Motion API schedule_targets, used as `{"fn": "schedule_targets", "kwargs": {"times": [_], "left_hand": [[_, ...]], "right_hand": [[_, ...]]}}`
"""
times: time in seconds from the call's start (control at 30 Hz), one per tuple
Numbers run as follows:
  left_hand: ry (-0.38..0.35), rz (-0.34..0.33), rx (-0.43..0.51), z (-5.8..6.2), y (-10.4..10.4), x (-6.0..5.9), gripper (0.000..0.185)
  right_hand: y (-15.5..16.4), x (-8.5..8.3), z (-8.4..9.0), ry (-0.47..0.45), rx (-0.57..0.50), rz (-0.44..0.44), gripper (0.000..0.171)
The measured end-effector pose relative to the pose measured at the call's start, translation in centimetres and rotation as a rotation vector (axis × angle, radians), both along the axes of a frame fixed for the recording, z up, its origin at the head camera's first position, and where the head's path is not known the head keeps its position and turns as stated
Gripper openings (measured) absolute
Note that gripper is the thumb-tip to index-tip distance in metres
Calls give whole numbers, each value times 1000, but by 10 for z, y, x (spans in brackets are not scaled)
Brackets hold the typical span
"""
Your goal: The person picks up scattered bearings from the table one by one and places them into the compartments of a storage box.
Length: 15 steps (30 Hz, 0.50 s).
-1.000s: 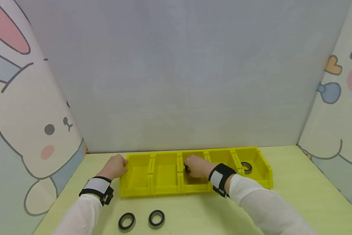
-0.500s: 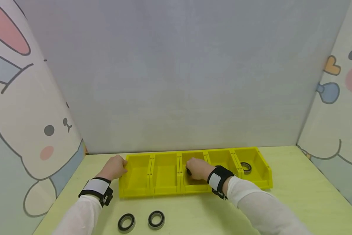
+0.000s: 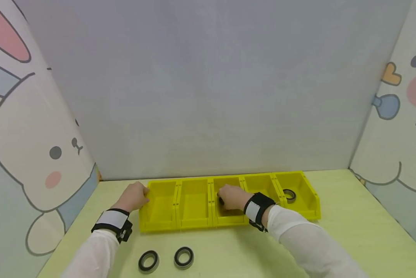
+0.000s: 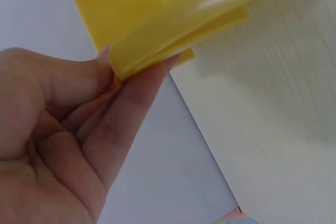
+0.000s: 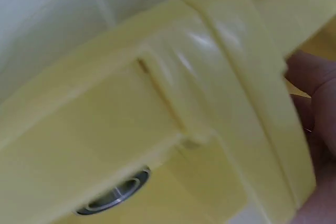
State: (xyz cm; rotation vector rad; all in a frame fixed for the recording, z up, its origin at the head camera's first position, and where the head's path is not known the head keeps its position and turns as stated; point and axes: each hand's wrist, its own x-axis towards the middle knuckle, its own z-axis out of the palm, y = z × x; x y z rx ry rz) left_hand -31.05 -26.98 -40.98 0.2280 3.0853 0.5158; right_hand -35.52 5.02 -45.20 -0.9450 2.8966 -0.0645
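Note:
My left hand [image 3: 133,196] pinches the left end wall of a row of yellow storage bins [image 3: 194,224]. In the left wrist view, thumb and fingers [image 4: 126,124] sit on either side of that yellow wall [image 4: 210,14]. My right hand [image 3: 233,197] reaches down into the middle bin, and a dark bearing [image 3: 221,201] shows at its fingertips, mostly hidden by the hand. In the right wrist view, a bin divider covers much of the right hand [image 5: 320,103]. A bearing [image 5: 116,192] lies in the neighbouring bin there.
Two bearings, one on the left [image 3: 148,261] and one to its right [image 3: 184,257], lie on the pale table [image 3: 228,255] before the bins. Another bearing [image 3: 289,195] rests in the rightmost bin. Behind stands a grey wall [image 3: 208,96], with cartoon-printed panels [image 3: 55,166] at the sides.
Both hands stay at the same places on the bins. The right hand shifts only slightly inside the middle bin, and the head view drifts a little.

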Motion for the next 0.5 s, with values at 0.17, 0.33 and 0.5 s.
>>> {"fn": "schedule_targets", "kwargs": {"times": [0.17, 0.33, 0.5], "left_hand": [[1, -7, 9, -2, -4, -1, 24], [1, -9, 9, -2, -5, 0, 32], [4, -9, 18, -1, -2, 0, 32]], "right_hand": [[-6, 9, 38, 58, -31, 12, 40], [-16, 37, 88, 122, -85, 93, 70], [-24, 63, 101, 230, -26, 259, 87]]}}
